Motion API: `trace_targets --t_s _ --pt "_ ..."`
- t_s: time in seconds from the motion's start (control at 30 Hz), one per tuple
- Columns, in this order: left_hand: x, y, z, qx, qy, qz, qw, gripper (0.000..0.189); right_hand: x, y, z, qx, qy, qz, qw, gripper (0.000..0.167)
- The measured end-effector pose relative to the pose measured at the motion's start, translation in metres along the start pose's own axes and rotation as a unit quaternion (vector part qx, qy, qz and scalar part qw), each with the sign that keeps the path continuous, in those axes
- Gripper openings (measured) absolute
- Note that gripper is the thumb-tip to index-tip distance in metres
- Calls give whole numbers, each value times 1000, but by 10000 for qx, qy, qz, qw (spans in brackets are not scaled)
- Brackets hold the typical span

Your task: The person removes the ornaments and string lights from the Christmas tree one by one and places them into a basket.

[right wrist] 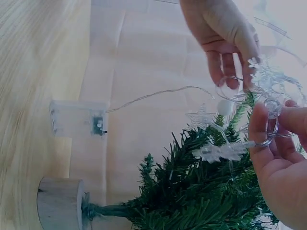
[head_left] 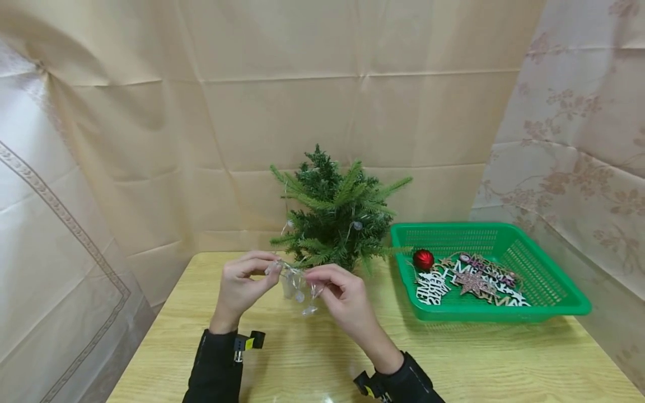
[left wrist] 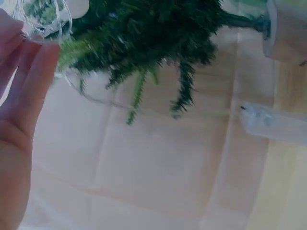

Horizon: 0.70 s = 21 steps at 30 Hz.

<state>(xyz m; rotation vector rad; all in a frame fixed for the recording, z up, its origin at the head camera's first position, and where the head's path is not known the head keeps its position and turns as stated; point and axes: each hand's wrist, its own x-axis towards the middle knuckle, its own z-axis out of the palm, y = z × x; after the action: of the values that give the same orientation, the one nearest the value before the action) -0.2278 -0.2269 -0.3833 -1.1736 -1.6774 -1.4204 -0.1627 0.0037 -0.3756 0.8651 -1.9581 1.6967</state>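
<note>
A small green artificial Christmas tree (head_left: pixel 332 218) stands on a wooden base (right wrist: pixel 60 203). In front of it, both hands hold a looped string of fairy lights with clear wire. My left hand (head_left: pixel 244 285) pinches the lights between thumb and fingertips, near a clear snowflake pendant (right wrist: pixel 261 72). My right hand (head_left: pixel 342 296) pinches the wire by a clear bulb (right wrist: pixel 272 108). A star pendant (right wrist: pixel 201 117) and another snowflake (right wrist: pixel 223 152) dangle beside the branches. From the loops a wire runs to a clear battery box (right wrist: pixel 76 117) near the tree's base.
On the table's right, a green basket (head_left: pixel 559 302) holds a red ball (head_left: pixel 423 259), a glittery star (head_left: pixel 473 282) and several white lettered ornaments (head_left: pixel 431 288). Behind the wooden table (head_left: pixel 312 358) hangs a beige curtain (head_left: pixel 282 117). Small lights (head_left: pixel 357 225) hang on the tree.
</note>
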Motion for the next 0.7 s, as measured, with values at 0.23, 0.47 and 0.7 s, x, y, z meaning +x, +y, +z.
trace_targets --t_s 0.23,0.47,0.7 --pt "-15 -12 -16 -1298 -407 -1475 9797 19 0 2 4 -538 -105 -274 9981 24" --pt "-15 3 -30 -914 -1368 -1785 9701 22 0 1 5 -582 -272 -419 9971 25" --pt "-2 31 -25 -567 -2073 -1735 9611 22 -1 -9 -4 -679 -454 -325 9961 29"
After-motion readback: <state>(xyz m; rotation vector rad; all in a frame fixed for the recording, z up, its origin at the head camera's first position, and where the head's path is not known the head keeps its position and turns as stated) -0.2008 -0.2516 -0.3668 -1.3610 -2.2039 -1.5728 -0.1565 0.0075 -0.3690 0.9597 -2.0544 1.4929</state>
